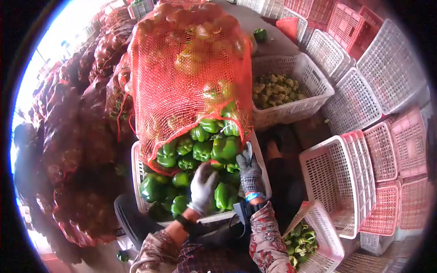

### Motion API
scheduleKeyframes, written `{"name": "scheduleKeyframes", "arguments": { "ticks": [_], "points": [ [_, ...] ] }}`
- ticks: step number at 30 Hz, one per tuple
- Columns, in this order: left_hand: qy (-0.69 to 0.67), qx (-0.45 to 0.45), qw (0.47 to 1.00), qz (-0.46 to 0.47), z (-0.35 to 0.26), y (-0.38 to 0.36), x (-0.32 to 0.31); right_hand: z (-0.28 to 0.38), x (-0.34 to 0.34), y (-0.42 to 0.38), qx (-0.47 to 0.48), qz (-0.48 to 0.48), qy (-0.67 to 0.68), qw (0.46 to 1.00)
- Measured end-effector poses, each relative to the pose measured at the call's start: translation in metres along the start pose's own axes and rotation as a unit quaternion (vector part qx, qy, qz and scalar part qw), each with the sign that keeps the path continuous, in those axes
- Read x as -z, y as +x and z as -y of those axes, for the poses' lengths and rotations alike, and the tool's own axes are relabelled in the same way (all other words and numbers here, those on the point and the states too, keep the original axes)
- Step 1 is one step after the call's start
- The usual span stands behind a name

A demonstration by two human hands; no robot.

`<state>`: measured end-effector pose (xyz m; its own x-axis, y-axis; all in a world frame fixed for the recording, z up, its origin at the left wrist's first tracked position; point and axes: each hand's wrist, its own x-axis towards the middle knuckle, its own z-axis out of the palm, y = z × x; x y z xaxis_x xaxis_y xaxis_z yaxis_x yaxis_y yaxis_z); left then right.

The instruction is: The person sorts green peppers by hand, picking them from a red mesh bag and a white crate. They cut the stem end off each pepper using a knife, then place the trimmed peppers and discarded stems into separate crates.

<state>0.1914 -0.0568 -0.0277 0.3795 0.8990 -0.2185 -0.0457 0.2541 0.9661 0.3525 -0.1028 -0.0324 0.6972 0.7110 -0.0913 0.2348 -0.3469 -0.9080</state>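
- Your left hand (203,186), in a pale grey glove, lies palm down on the green peppers (200,157) in the white crate (136,168) in front of you; the fingers are spread and curled loosely over the pile, and whether they close round any one pepper cannot be told.
- Your right hand (250,175), in a speckled grey glove with a blue wrist band, stands at the far right edge of that crate, fingers pointing up toward the sack mouth; a thin dark object sticks up from the fingers, too small to identify, and how tightly it is held cannot be told.
- The red mesh sack (186,68) leans over the far side of the crate, mouth down, with peppers spilling from it into the crate.
- The peppers fill the crate from the sack mouth down to your hands.
- To the right of the sack, a second white crate (314,98) holds pale green scraps.
- Near right of the main crate, by your right sleeve, a tilted crate (325,236) holds further green pieces.
- Beyond these, empty pink and white crates (364,150) are stacked on their sides.
- Left of the sack, dark filled sacks (77,118) are piled up.
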Motion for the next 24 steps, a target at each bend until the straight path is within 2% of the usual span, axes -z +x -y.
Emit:
{"name": "scheduleKeyframes", "arguments": {
  "ticks": [1, 2, 3, 4, 6, 8, 10, 11, 12, 13, 15, 16, 17, 20, 22, 23, 24],
  "points": [
    [-0.081, 0.111, 0.990, -0.018, -0.004, 0.021, -0.003, 0.000, -0.007, 0.004, 0.037, -0.009, -0.015, 0.999],
    [-0.122, 0.128, 0.982, 0.069, 0.013, 0.050, 0.006, 0.000, -0.016, 0.010, 0.073, -0.018, -0.032, 0.997],
    [-0.146, 0.169, 0.974, 0.026, -0.009, 0.052, -0.008, 0.000, -0.020, 0.017, 0.110, -0.029, -0.048, 0.992],
    [-0.169, 0.210, 0.963, -0.017, -0.030, 0.048, -0.026, 0.006, -0.018, 0.020, 0.053, -0.011, -0.041, 0.998],
    [-0.173, 0.175, 0.968, -0.053, -0.006, 0.056, -0.035, 0.030, -0.010, 0.019, -0.065, 0.027, -0.025, 0.997],
    [-0.144, 0.131, 0.979, -0.057, 0.006, 0.043, -0.033, 0.028, -0.016, 0.007, -0.035, 0.013, 0.013, 0.999],
    [-0.270, 0.116, 0.956, -0.027, 0.022, 0.029, -0.022, 0.003, -0.031, -0.013, 0.155, -0.053, 0.067, 0.984],
    [-0.304, 0.104, 0.947, 0.014, 0.029, 0.021, -0.014, -0.009, -0.034, -0.024, 0.137, -0.029, 0.049, 0.989],
    [-0.338, 0.092, 0.935, 0.053, 0.033, 0.013, -0.005, 0.029, -0.016, -0.049, 0.112, 0.009, 0.056, 0.992],
    [-0.374, 0.087, 0.919, 0.088, 0.009, -0.004, 0.000, 0.019, -0.020, -0.062, 0.172, 0.008, 0.036, 0.984],
    [-0.409, 0.106, 0.900, 0.107, -0.012, -0.018, 0.010, 0.014, -0.030, -0.088, 0.228, 0.006, 0.072, 0.971],
    [-0.418, 0.104, 0.896, 0.106, -0.023, -0.026, 0.017, 0.027, -0.023, -0.091, 0.325, -0.028, -0.061, 0.943],
    [-0.436, 0.128, 0.885, 0.102, -0.032, -0.032, 0.026, 0.016, -0.027, -0.095, 0.313, -0.009, -0.010, 0.950],
    [-0.462, 0.141, 0.871, 0.088, -0.029, -0.036, 0.038, 0.035, -0.017, -0.104, 0.291, 0.063, 0.007, 0.955],
    [-0.464, 0.081, 0.881, 0.050, -0.024, -0.037, 0.036, 0.022, -0.017, -0.114, 0.259, 0.084, -0.030, 0.962],
    [-0.452, 0.049, 0.889, 0.043, -0.031, -0.041, 0.034, 0.008, -0.023, -0.115, 0.301, 0.071, -0.047, 0.950],
    [-0.438, 0.020, 0.898, 0.036, -0.040, -0.045, 0.034, 0.022, -0.028, -0.122, 0.234, 0.037, 0.060, 0.970]
  ]
}}
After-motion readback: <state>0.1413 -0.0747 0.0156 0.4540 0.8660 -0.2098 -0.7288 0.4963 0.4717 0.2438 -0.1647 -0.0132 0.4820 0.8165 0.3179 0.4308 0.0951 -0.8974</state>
